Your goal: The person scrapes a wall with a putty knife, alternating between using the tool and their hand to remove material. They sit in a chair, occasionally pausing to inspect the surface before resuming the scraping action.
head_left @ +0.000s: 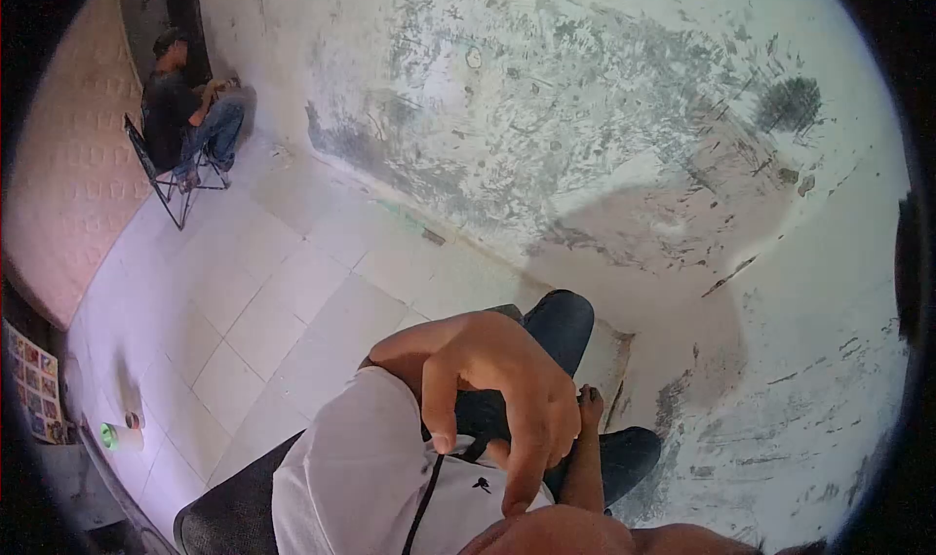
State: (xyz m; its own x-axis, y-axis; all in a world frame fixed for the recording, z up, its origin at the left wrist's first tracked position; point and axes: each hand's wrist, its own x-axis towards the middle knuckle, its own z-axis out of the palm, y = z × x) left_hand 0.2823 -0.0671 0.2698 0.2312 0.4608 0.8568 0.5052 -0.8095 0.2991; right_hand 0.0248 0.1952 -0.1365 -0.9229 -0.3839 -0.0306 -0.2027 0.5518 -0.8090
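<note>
— White cloth, is that what you've got?

— Yes, a white shirt with a black cord, lying over my lap near the dark seat. My left hand curls down onto it, fingers bent, thumb touching the fabric. I'd judge it soft, light and floppy; best pinched at an edge.

— And the right hand?

— Mostly hidden behind the left; whether it grips anything, I cannot tell. My knees block the floor beyond.

— Anyone else?

— A person on a folding chair, far off by the wall.
</note>
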